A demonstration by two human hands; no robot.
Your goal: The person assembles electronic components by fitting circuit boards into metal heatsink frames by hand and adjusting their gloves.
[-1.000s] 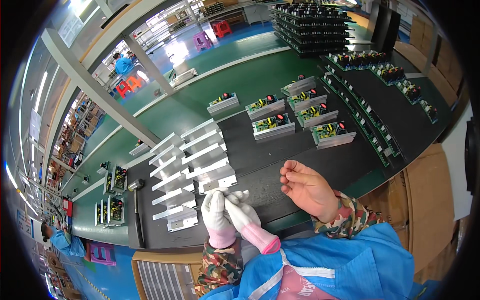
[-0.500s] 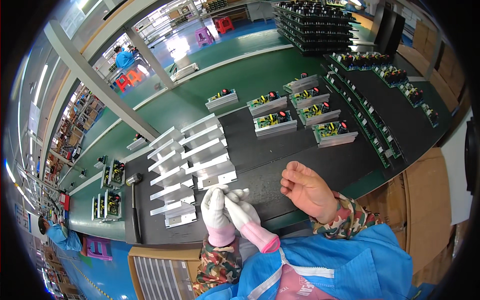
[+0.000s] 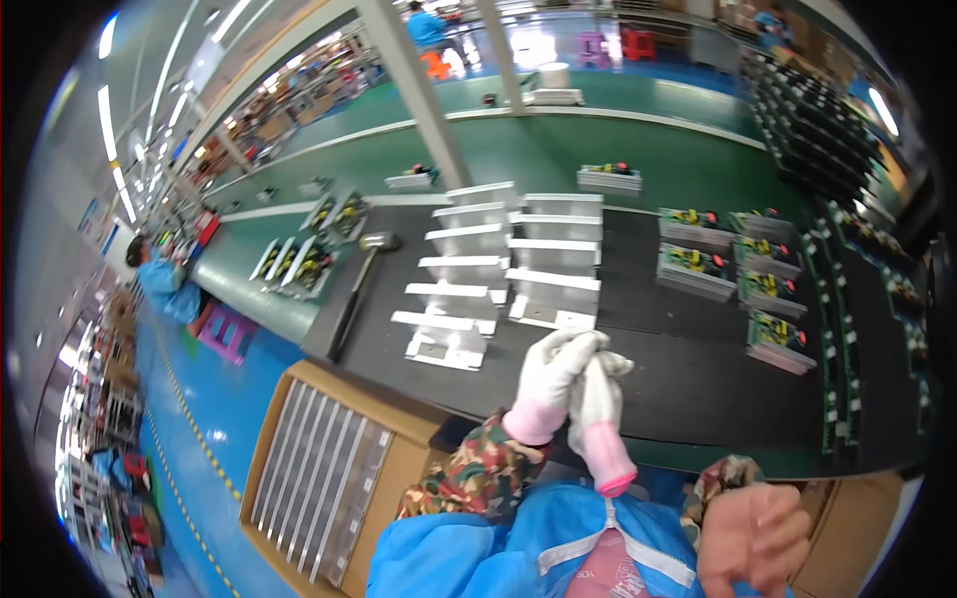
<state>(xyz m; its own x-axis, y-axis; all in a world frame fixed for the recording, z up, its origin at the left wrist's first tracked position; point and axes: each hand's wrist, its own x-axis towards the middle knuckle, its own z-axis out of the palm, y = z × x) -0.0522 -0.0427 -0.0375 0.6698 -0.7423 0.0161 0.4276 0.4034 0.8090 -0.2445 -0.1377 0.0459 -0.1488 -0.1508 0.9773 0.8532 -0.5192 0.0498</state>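
Carefully square the pink cuff (image 3: pixel 607 456) of the loose glove (image 3: pixel 599 404) toward your bare right hand (image 3: pixel 755 540), too blurred to tell its grip; your gloved left hand (image 3: pixel 551 374) pinches that glove over the bench's (image 3: pixel 688 399) near edge, near metal brackets (image 3: pixel 554 296).

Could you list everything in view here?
Metal brackets: about ten, silver, bench centre
Circuit boards on metal bases: many, green, left and right
Narrow boards: several, green, far right
Tray stack: one, dark, upper right
Hammer: one, black and grey, left of brackets
Bench: one, black and green, centre
Cardboard box of silver strips: one, brown, lower left
Stools: several, purple, red, orange, floor
Workers: several, blue clothing, background
Loose glove: one, white and pink, in left hand
Left hand: one, gloved white, centre
Right hand: one, bare, lower right
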